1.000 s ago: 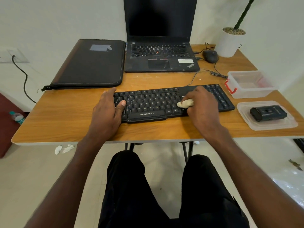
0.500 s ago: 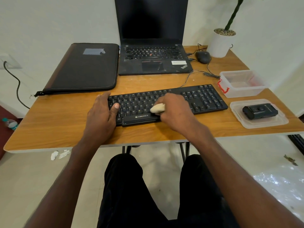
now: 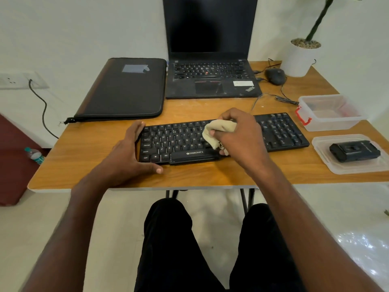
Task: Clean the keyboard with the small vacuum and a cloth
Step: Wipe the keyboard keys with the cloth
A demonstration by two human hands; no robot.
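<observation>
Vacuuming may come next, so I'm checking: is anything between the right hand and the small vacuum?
Nothing visible. The small vacuum lies uncovered in a clear lid, right of the keyboard. The right hand holds the cloth.

Our left hand (image 3: pixel 128 152) braces the black keyboard's (image 3: pixel 179 142) left end | our right hand (image 3: pixel 242 133) presses a bunched beige cloth (image 3: pixel 219 128) onto its middle keys | small vacuum (image 3: pixel 354 151) lies in a lid (image 3: pixel 328 163), right

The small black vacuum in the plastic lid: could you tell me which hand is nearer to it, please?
Right. The right hand holds the cloth mid-keyboard, closer to the vacuum at the table's right edge. The left hand braces the keyboard's far left end.
</observation>
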